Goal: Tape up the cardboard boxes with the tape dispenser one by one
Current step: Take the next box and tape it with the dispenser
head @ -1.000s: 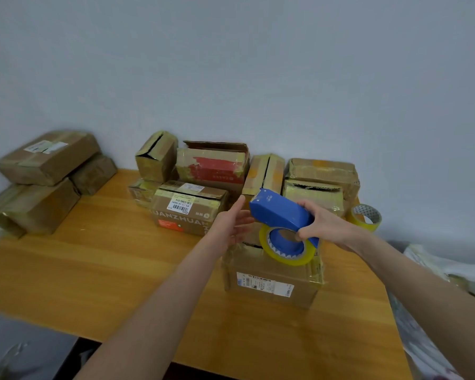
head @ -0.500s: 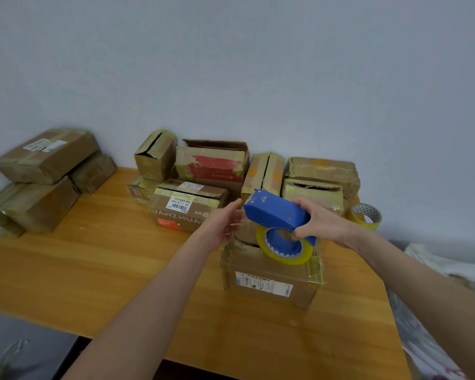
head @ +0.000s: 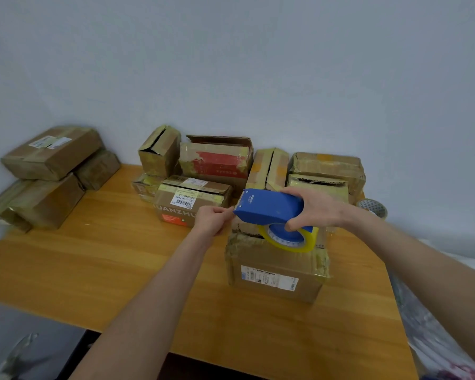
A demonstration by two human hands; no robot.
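Now hands, L [head: 210, 220], R [head: 316, 208], on dispenser [head: 269, 207]

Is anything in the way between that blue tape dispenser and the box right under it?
Nothing visible. The right hand holds the tape dispenser just above the front box; the left hand pinches at the dispenser's front end, not beneath it.

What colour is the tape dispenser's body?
Blue. The tape dispenser carries a yellowish tape roll underneath. The head view shows it best.
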